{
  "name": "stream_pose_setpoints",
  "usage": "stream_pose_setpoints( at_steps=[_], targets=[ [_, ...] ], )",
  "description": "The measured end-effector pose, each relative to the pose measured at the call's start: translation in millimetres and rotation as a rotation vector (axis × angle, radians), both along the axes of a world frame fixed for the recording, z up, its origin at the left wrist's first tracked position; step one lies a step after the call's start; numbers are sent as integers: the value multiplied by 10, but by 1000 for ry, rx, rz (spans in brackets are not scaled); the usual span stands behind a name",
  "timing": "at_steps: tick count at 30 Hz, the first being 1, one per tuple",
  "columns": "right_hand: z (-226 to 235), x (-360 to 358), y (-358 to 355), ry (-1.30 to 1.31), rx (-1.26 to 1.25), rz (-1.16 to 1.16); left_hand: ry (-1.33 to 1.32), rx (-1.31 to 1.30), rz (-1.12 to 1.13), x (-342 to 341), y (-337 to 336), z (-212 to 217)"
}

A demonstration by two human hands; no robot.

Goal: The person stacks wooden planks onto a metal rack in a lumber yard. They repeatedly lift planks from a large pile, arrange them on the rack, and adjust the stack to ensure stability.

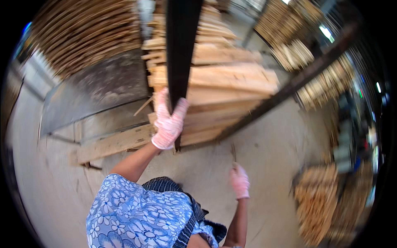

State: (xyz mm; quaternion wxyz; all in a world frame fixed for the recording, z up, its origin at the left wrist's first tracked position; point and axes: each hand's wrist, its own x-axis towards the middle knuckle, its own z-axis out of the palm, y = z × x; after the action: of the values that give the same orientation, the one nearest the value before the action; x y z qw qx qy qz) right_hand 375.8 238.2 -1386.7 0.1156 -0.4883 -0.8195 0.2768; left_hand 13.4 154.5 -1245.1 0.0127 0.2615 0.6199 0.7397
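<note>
My left hand (170, 124), in a pinkish-white glove, is wrapped round the lower part of a dark upright post (182, 49), thumb on one side and fingers on the other. Behind that post lies a stack of pale wooden boards (231, 78), held between it and a slanting dark bar (285, 87). Lower down and to the right, apart from the stack, my right hand (240, 182) wears a similar glove. It is closed on a thin stick-like tool (234, 153) that points away from me; blur hides its exact kind.
A dark-topped table (103, 82) stands at the left, with a tall pile of boards (87, 29) behind it. Below it is a low plank bench (115, 144). More wood bundles (316, 202) rest on the floor (273, 165) at the right, and others are at the far right.
</note>
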Motion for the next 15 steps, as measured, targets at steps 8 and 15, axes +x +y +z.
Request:
stream_pose_setpoints(
  at_steps=[8, 15],
  targets=[
    [2365, -372, 2323, 1010, 69, 76, -126, 22, 284, 129, 9, 36],
    [2246, -946, 3357, 809, -348, 537, 69, -155, 881, 251, 127, -18]
  ],
)
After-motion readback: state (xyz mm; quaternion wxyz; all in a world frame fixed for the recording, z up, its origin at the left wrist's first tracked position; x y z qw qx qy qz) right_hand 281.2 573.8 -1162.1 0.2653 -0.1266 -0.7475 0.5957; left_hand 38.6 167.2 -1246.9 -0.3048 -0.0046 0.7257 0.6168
